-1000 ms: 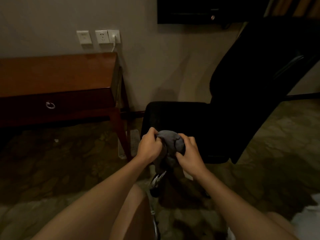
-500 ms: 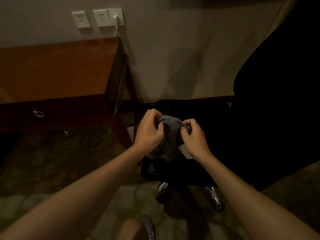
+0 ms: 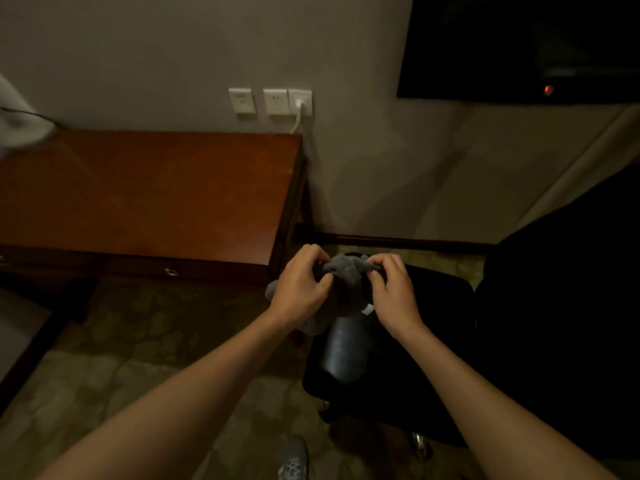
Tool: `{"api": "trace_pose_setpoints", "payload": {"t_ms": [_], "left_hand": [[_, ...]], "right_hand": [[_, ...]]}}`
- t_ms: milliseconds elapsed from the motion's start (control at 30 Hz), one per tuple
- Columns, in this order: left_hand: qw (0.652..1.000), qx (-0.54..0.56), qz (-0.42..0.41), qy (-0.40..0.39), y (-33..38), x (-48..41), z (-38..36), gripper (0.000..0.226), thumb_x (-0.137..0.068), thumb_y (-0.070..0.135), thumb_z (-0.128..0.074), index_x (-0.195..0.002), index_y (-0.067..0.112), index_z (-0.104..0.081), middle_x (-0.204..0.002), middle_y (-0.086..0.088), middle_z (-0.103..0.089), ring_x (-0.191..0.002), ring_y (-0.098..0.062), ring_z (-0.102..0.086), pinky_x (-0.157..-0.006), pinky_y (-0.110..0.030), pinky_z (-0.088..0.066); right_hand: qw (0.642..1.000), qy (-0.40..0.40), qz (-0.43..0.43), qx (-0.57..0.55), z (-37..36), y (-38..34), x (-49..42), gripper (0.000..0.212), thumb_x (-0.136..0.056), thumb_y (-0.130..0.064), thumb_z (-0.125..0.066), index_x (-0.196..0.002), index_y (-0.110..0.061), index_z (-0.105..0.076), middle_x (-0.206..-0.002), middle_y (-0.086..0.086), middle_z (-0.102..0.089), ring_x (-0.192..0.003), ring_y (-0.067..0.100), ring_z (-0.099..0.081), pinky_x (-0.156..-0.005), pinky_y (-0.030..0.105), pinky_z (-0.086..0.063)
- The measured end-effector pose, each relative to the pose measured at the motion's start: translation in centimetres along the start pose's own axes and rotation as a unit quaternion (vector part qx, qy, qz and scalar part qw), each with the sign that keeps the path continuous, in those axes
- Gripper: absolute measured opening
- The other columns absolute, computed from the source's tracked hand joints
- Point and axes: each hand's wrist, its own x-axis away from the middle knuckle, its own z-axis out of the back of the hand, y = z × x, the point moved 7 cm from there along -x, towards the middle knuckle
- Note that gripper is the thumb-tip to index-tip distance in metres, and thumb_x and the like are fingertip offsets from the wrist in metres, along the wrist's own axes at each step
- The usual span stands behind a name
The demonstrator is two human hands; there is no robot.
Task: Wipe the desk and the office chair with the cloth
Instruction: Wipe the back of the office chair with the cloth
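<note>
A bunched grey cloth (image 3: 344, 282) hangs in the air between both hands. My left hand (image 3: 301, 285) grips its left side with curled fingers. My right hand (image 3: 393, 289) pinches its upper right edge. The hands hover just past the front right corner of the brown wooden desk (image 3: 149, 195), above the front of the black office chair's seat (image 3: 426, 341). The chair's dark backrest (image 3: 568, 289) rises at the right. The room is dim and the chair's details are hard to make out.
Wall sockets (image 3: 273, 101) with a white plug and cable sit above the desk's back right corner. A dark screen (image 3: 519, 43) hangs on the wall at upper right. A white object (image 3: 17, 123) stands at the desk's far left. My shoe (image 3: 293, 460) is on the patterned carpet.
The view has swung up and to the left, so more of the desk top shows. Both hands keep hold of the cloth and have worked it slightly apart.
</note>
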Motion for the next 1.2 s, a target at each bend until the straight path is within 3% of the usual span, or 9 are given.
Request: {"api": "trace_pose_setpoints", "payload": {"t_ms": [167, 333, 433, 500, 567, 700, 867, 1067, 1200], "left_hand": [[0.999, -0.015, 0.02, 0.026, 4.7, -0.3, 4.7, 0.017, -0.086, 0.01, -0.069, -0.089, 0.019, -0.054, -0.09, 0.006, -0.054, -0.079, -0.004, -0.048, -0.065, -0.01, -0.036], [0.997, -0.023, 0.039, 0.069, 9.4, 0.6, 8.9, 0.02, -0.086, 0.006, -0.066, -0.091, 0.02, -0.054, -0.092, 0.007, -0.054, -0.083, -0.003, -0.05, -0.068, -0.011, -0.037], [0.995, -0.001, 0.036, 0.09, 11.8, 1.6, 11.2, 0.029, -0.082, -0.005, -0.058, -0.088, 0.023, -0.051, -0.09, 0.009, -0.054, -0.084, -0.001, -0.052, -0.069, -0.012, -0.038], [0.995, 0.017, 0.031, 0.095, 12.9, 2.1, 12.8, 0.033, -0.079, -0.008, -0.055, -0.088, 0.024, -0.052, -0.089, 0.008, -0.056, -0.085, -0.002, -0.054, -0.07, -0.014, -0.041], [0.994, 0.031, 0.037, 0.097, 13.0, 2.4, 14.3, 0.033, -0.081, -0.009, -0.055, -0.09, 0.023, -0.054, -0.091, 0.007, -0.059, -0.087, -0.004, -0.057, -0.07, -0.016, -0.045], [0.99, 0.069, 0.05, 0.112, 10.7, 2.0, 17.3, 0.031, -0.087, -0.005, -0.054, -0.094, 0.024, -0.058, -0.094, 0.008, -0.064, -0.089, -0.003, -0.061, -0.072, -0.015, -0.049], [0.985, 0.092, 0.07, 0.131, 5.1, 0.7, 21.3, 0.025, -0.093, 0.001, -0.056, -0.099, 0.024, -0.061, -0.097, 0.013, -0.065, -0.092, 0.004, -0.061, -0.076, -0.016, -0.051], [0.971, 0.108, 0.175, 0.125, -3.0, -1.6, 24.4, 0.012, -0.094, 0.036, -0.059, -0.103, 0.039, -0.053, -0.109, 0.014, -0.056, -0.11, -0.01, -0.055, -0.101, -0.045, -0.048], [0.929, 0.147, 0.33, 0.077, -6.3, -1.4, 25.1, 0.061, -0.086, 0.066, -0.058, -0.12, 0.019, -0.039, -0.128, -0.001, -0.033, -0.125, -0.023, -0.035, -0.107, -0.042, -0.039]], "right_hand": [[0.996, -0.083, 0.013, 0.029, 2.1, -6.9, -0.5, 0.014, -0.101, -0.013, -0.049, -0.106, -0.025, -0.054, -0.115, -0.009, -0.053, -0.118, 0.013, -0.051, -0.099, 0.028, -0.041], [0.978, -0.151, 0.07, 0.123, 4.4, -13.4, 0.1, 0.007, -0.097, -0.018, -0.049, -0.096, -0.023, -0.054, -0.134, -0.009, -0.052, -0.135, 0.015, -0.035, -0.117, 0.046, -0.025], [0.977, -0.209, 0.034, 0.032, 4.7, -16.1, 0.6, 0.007, -0.096, -0.029, -0.052, -0.094, -0.023, -0.055, -0.109, 0.0, -0.062, -0.106, 0.021, -0.059, -0.094, 0.051, -0.052], [0.965, -0.259, -0.001, -0.035, 3.9, -18.1, 1.3, 0.016, -0.098, -0.032, -0.057, -0.108, -0.02, -0.053, -0.107, 0.005, -0.062, -0.095, 0.016, -0.063, -0.08, 0.041, -0.056], [0.955, -0.293, -0.006, -0.034, 2.5, -19.5, 1.7, 0.029, -0.098, -0.039, -0.058, -0.12, -0.021, -0.052, -0.115, 0.002, -0.063, -0.1, 0.011, -0.063, -0.082, 0.031, -0.055], [0.947, -0.322, 0.013, -0.017, -0.6, -21.5, 1.3, 0.034, -0.099, -0.051, -0.052, -0.111, -0.022, -0.068, -0.1, 0.0, -0.074, -0.093, 0.013, -0.071, -0.087, 0.035, -0.058], [0.951, -0.303, 0.046, -0.036, -5.7, -24.9, -0.1, 0.028, -0.102, -0.044, -0.05, -0.112, -0.027, -0.069, -0.098, -0.006, -0.074, -0.09, 0.007, -0.071, -0.076, 0.023, -0.058], [0.968, -0.235, 0.013, -0.091, -11.4, -27.9, -2.2, 0.032, -0.105, -0.039, -0.045, -0.112, -0.021, -0.07, -0.096, -0.003, -0.076, -0.087, 0.01, -0.072, -0.079, 0.032, -0.06], [0.973, -0.173, -0.053, -0.142, -13.7, -28.1, -2.8, 0.034, -0.105, -0.043, -0.041, -0.113, -0.023, -0.067, -0.098, -0.002, -0.075, -0.086, 0.01, -0.072, -0.071, 0.026, -0.058]]}}
